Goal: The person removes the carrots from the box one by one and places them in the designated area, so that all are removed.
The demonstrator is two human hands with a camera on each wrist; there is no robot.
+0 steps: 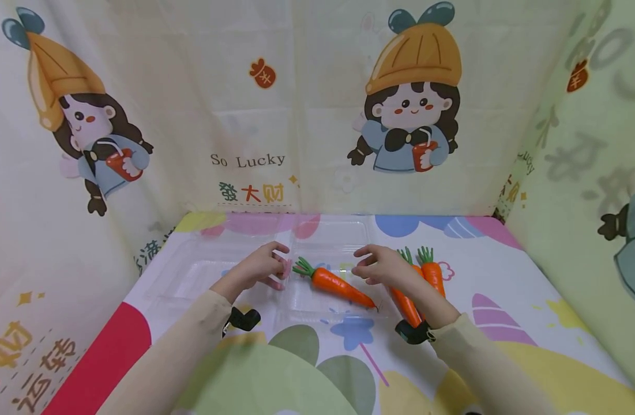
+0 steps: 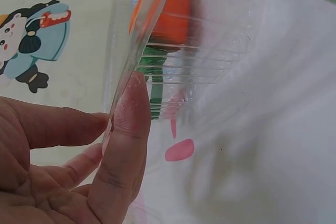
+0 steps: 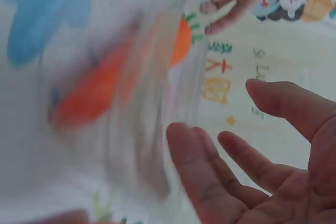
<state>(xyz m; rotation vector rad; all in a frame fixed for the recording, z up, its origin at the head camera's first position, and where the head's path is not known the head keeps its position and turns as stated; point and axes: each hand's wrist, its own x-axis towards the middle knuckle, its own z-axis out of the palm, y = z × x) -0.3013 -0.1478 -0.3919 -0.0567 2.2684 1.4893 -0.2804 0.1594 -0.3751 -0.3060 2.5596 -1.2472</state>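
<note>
A clear plastic clamshell box [image 1: 307,305] lies on the table with an orange carrot [image 1: 340,285] in it, green stem at upper left. My left hand [image 1: 260,266] is at the box's left side. In the left wrist view, its thumb and fingers [image 2: 128,129] pinch the thin clear rim. My right hand [image 1: 382,265] hovers by the box's right side. In the right wrist view its thumb stands apart from its spread fingers [image 3: 186,156], whose tips are close to the clear wall; whether they touch it I cannot tell.
More carrots [image 1: 432,275] lie on the table right of the box, partly behind my right forearm. Another clear plastic box [image 1: 184,271] lies to the left, hard to make out against the patterned tablecloth [image 1: 265,374]. Printed cloth walls [image 1: 322,127] stand behind and at both sides.
</note>
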